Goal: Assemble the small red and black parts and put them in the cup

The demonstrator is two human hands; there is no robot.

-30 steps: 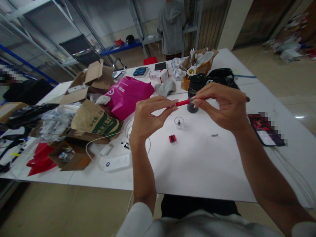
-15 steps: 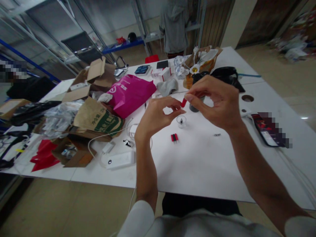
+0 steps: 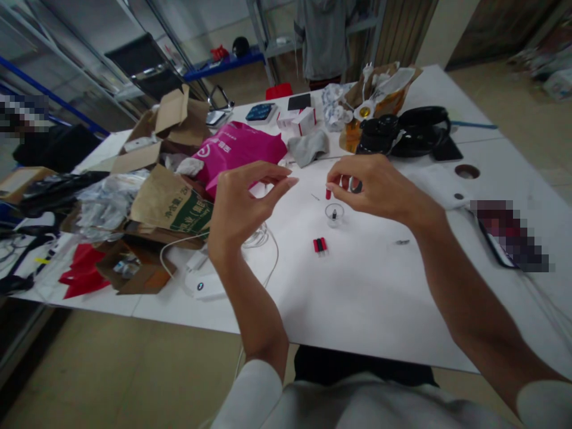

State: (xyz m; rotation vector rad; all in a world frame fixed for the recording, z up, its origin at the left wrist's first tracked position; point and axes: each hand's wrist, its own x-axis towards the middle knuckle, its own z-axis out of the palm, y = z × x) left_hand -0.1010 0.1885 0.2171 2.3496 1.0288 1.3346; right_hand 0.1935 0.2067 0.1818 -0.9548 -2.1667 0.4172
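Note:
My right hand (image 3: 373, 186) pinches a small red cylindrical piece (image 3: 328, 192) between thumb and fingertips, above the table and just over the rim of a small clear cup (image 3: 334, 223). Inside that cup stands a small dark piece. To the left, my left hand (image 3: 243, 205) is raised with thumb and forefinger a little apart, and nothing shows between them. Several red and black cylindrical pieces with metal ends (image 3: 320, 246) lie side by side in front of the cup. A thin metal pin (image 3: 315, 196) rests left of the red piece, and small metal parts (image 3: 402, 242) lie to the right.
On the left are a pink bag (image 3: 241, 149), cardboard boxes (image 3: 172, 119), a brown paper bag (image 3: 167, 202) and a white power bank (image 3: 208, 287) with cables. A phone (image 3: 504, 238) lies at the right, and black straps (image 3: 422, 128) behind. Someone in grey (image 3: 326, 42) stands beyond the table.
My left hand has moved left, away from the red piece and my right hand. The red piece stays in my right hand, now upright. The view has shifted slightly.

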